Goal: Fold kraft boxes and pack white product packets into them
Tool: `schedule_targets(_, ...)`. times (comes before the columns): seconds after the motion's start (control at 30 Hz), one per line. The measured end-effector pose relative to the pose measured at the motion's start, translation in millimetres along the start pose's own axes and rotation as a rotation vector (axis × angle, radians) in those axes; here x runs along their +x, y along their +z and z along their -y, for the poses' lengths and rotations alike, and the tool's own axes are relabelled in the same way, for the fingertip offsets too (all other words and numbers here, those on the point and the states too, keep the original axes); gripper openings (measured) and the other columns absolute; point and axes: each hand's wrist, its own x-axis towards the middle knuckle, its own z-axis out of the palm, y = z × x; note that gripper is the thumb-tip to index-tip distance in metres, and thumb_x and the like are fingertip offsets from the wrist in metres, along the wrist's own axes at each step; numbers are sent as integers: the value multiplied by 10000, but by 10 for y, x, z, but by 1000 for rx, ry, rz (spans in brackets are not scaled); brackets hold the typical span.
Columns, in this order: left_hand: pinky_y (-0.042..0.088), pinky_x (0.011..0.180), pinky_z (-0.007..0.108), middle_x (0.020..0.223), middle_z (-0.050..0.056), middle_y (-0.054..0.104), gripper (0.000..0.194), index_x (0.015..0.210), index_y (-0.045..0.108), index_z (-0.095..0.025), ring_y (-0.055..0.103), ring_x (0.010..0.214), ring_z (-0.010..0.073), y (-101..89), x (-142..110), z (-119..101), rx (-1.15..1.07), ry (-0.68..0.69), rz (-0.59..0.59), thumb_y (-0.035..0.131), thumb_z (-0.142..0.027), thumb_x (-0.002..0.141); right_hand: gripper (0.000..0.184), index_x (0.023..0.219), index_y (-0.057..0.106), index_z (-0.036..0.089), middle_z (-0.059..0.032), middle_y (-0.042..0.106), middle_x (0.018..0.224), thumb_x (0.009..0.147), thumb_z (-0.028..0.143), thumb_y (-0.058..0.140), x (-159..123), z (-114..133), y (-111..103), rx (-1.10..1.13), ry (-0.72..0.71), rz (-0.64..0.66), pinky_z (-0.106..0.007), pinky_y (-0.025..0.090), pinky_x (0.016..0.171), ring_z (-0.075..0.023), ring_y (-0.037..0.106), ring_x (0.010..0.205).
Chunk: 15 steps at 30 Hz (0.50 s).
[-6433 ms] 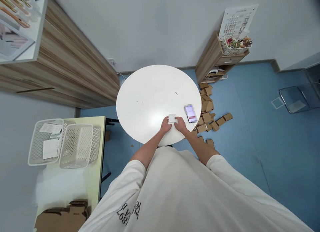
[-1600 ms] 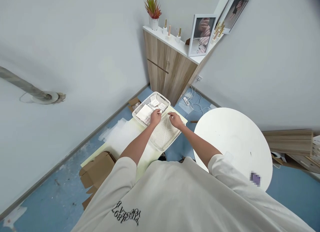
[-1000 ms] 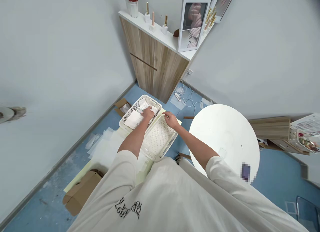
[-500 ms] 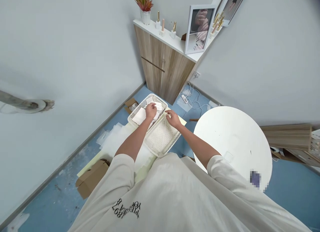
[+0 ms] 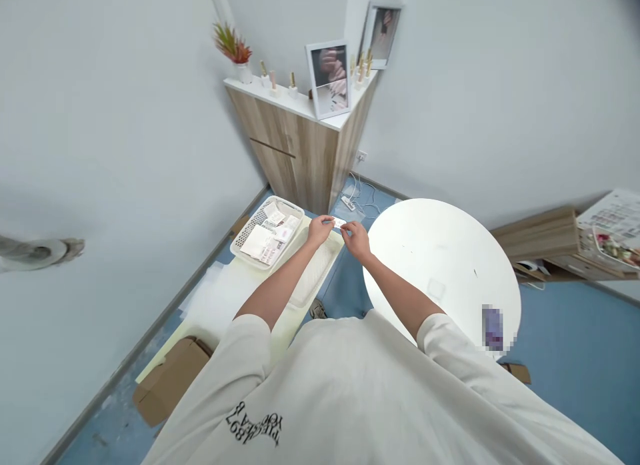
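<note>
A small white card or packet with faint print [image 5: 339,223] is stretched between my two hands. My left hand [image 5: 320,231] pinches its left end and my right hand [image 5: 357,240] pinches its right end. Both hands are above the far edge of a shallow white plastic basket [image 5: 327,279], which my left forearm partly covers. Beside it on the left stands another white perforated basket [image 5: 241,247]. Inside that one lie several flat white packets [image 5: 259,242], some with pink print.
To the right stands a round white table [image 5: 410,245] with a blurred purple item on it. A cardboard box [image 5: 173,378] is at lower left. Behind the baskets rises a wooden cabinet [image 5: 300,155] with bottles and frames. A power strip [image 5: 349,203] with cables lies on the floor.
My left hand has come out of the packet basket with the small white card and moved right. My right hand now grips its other end. The camera view has shifted.
</note>
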Motion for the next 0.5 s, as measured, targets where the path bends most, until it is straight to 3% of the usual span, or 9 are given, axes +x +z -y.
schedule_targets(0.1, 565, 855, 335, 993, 69, 768, 239, 1065, 742, -185, 731, 833, 191, 516, -158, -30, -55, -1, 78, 614, -314, 909, 232, 1018, 728, 232, -78, 708, 1027, 966, 329, 523, -290, -335, -302, 17, 98, -73, -387, 485, 989, -242, 640, 993)
schedule_targets(0.27, 536, 937, 325, 1134, 91, 743, 240, 1126, 693, -197, 707, 1028, 201, 1382, -551, 52, 67, -37, 89, 622, -230, 899, 193, 945, 722, 241, -43, 754, 957, 903, 336, 559, -828, -960, -783, 142, 432, -180, -362, 533, 885, -216, 685, 887)
schedule_targets(0.37, 544, 916, 334, 1097, 94, 750, 268, 1129, 679, -187, 710, 1008, 203, 1888, -847, 135, 115, -116, 202, 627, -171, 866, 186, 908, 719, 226, -37, 764, 916, 844, 342, 588, -1184, -1363, -1026, 256, 590, -220, -363, 550, 854, -217, 702, 871)
schedule_targets(0.5, 554, 873, 336, 1117, 89, 751, 336, 1158, 657, -197, 716, 967, 195, 2499, -1247, 177, 99, -188, 326, 636, -132, 829, 227, 897, 713, 204, -33, 757, 819, 792, 376, 609, -1658, -1865, -1278, 416, 695, -247, -369, 573, 803, -211, 715, 774)
